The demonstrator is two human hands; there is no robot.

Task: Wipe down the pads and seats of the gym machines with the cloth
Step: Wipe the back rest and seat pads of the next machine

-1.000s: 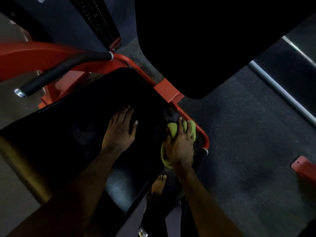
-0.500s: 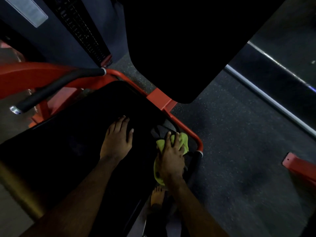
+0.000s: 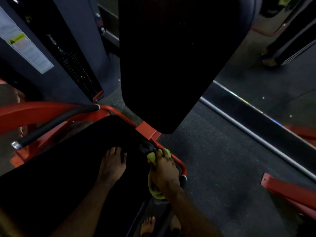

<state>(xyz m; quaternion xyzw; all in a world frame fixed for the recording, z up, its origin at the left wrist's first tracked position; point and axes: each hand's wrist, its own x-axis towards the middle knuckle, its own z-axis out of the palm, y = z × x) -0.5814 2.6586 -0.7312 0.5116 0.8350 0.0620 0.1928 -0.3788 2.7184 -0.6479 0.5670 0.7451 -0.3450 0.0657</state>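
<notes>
The right hand (image 3: pixel 165 171) curls its fingers round the bunched cloth (image 3: pixel 151 157) at the right edge of the seat (image 3: pixel 77 159), whose long dark surface stretches leftward from it, where the left hand (image 3: pixel 112 165) rests flat, fingers straight, holding nothing.

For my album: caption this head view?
Right hand holds yellow-green cloth at the edge of the black padded seat; left hand rests on it.
</notes>
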